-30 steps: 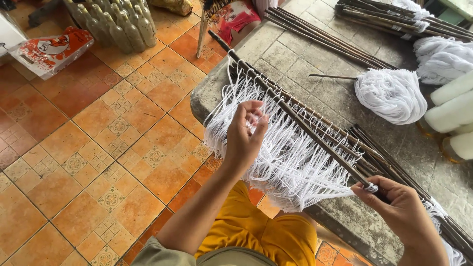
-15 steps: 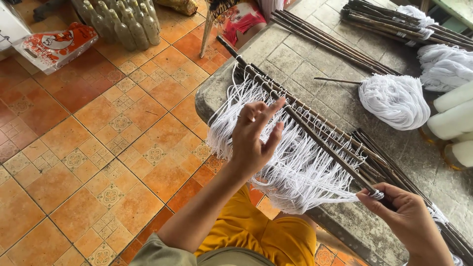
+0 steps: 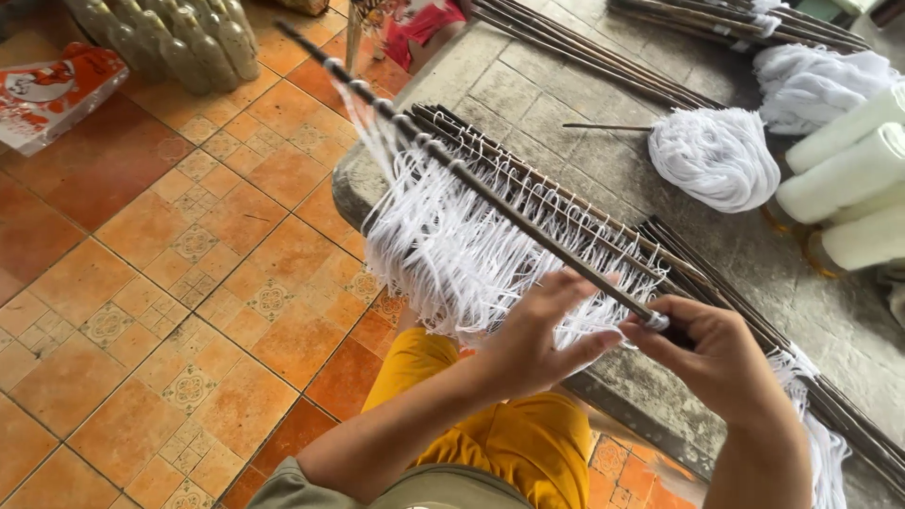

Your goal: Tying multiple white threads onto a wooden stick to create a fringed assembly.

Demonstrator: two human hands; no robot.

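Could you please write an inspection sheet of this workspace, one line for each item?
Surface: grey stone slab with scored squares, rough and bare in the middle.
Job's things: long dark rod lifted at an angle, white threads hanging from it in a fringe; more threaded rods lie flat on the slab beneath.
Clutter: loose white yarn bundle, pale yarn rolls, spare dark sticks along the far side.
Grippers: right hand grips the rod's near end; left hand touches the fringe, fingers spread.
Cables: nothing seen.
Surroundings: orange patterned floor tiles, pack of plastic bottles, red and white package, yellow garment on the person's lap.
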